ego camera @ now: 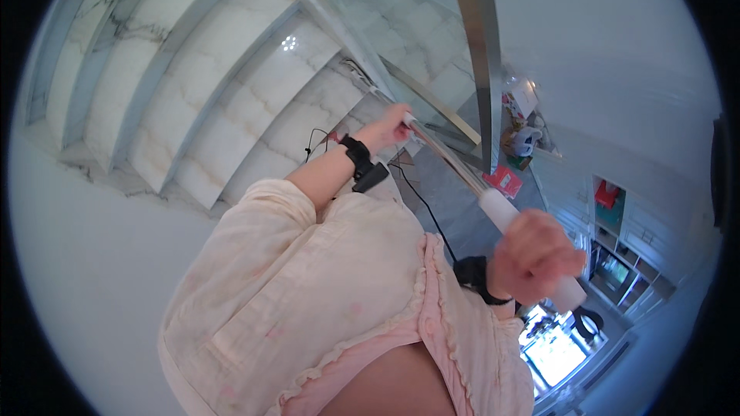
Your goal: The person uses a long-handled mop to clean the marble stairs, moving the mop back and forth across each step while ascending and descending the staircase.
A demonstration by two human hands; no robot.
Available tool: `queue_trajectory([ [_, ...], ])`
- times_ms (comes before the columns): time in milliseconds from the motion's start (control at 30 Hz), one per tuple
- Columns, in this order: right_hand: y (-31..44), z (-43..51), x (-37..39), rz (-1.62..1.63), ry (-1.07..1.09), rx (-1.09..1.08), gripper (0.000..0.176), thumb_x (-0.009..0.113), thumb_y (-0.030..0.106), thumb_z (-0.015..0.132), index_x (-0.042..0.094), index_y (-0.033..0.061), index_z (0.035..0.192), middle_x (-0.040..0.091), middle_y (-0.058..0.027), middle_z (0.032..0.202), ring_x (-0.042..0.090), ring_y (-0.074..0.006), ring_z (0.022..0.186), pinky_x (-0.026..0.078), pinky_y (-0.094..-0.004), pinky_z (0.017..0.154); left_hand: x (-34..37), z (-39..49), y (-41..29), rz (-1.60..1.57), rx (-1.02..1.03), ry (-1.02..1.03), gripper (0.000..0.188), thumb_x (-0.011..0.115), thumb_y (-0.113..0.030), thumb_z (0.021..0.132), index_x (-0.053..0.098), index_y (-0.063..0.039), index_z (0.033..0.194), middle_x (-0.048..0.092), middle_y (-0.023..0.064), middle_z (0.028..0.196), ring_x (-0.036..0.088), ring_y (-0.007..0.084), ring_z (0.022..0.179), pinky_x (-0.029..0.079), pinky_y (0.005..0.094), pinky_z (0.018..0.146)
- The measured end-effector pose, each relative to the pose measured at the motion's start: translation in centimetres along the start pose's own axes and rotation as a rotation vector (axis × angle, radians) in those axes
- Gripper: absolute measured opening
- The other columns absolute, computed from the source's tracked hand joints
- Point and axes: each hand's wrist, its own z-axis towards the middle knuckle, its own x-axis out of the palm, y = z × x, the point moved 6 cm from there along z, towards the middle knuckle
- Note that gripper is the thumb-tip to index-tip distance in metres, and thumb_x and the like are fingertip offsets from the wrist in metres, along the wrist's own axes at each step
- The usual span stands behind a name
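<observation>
A metal pole (448, 156) with white grip sections slants across the view, from the stairs to my right side. My left hand (394, 125) closes around its shaft beside a small white collar. Farther back, my right hand (535, 257), slightly blurred, wraps the thick white end grip (498, 208). At the far end, a narrow tool head (357, 71) rests at or just above a marble-patterned step (312, 84), close to the balustrade base; its exact kind is hard to tell. Black straps with small devices sit on both wrists.
Curved marble-patterned stairs (196, 81) rise at the left. A glass panel (404, 17) and metal handrail (483, 58) stand at the right. Black cables (428, 202) hang near my body. Below lie a red package (503, 181) and bags (525, 140), beside white cabinets (642, 234).
</observation>
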Motion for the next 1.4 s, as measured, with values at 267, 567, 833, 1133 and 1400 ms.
queue_trajectory([
  [267,-2.1,-3.3,-1.3,-0.093,-0.046,0.127,0.020,0.052,0.012,0.092,0.040,0.0094,0.076,0.045,-0.0014,0.050,0.042,-0.0139,0.041,0.035,-0.0281,0.042,-1.7,0.7,-0.5,0.120,-0.097,-0.020,0.016,0.057,-0.018,0.077,0.047,-0.006,0.074,0.046,0.0032,0.056,0.042,0.0127,0.041,0.036,0.0210,0.038],
  [567,0.7,-6.7,-4.4,-0.071,-0.091,0.054,0.013,0.054,-0.001,0.077,0.044,0.0015,0.070,0.051,-0.0073,0.051,0.046,-0.0185,0.038,0.037,-0.0332,0.037,0.9,1.6,9.4,0.094,-0.223,0.062,0.014,0.053,-0.020,0.081,0.046,-0.008,0.076,0.049,0.0048,0.059,0.048,0.0152,0.042,0.040,0.0228,0.037],
  [833,0.3,-9.9,-7.5,-0.193,-0.237,0.104,0.039,0.057,0.020,0.091,0.040,0.0103,0.058,0.047,0.0006,0.046,0.042,-0.0136,0.035,0.035,-0.0263,0.037,0.2,4.8,13.4,0.069,-0.280,0.050,0.013,0.054,-0.017,0.079,0.049,-0.009,0.071,0.050,0.0025,0.058,0.050,0.0156,0.045,0.047,0.0280,0.042],
  [1133,-7.6,-16.8,-12.9,-0.046,-0.120,0.066,0.035,0.057,0.017,0.089,0.041,0.0093,0.060,0.048,-0.0009,0.048,0.044,-0.0153,0.037,0.038,-0.0287,0.040,-3.9,12.8,16.1,0.012,-0.173,-0.003,0.013,0.056,-0.017,0.078,0.047,-0.009,0.074,0.049,0.0046,0.056,0.043,0.0123,0.040,0.033,0.0210,0.034],
  [1400,-6.4,-22.4,-16.5,0.114,-0.164,-0.053,0.025,0.056,0.018,0.091,0.040,0.0112,0.073,0.044,0.0013,0.050,0.041,-0.0117,0.042,0.037,-0.0279,0.045,-4.0,13.7,19.7,0.050,-0.081,-0.031,0.016,0.058,-0.016,0.079,0.047,-0.007,0.072,0.052,0.0048,0.056,0.044,0.0126,0.039,0.038,0.0216,0.036],
])
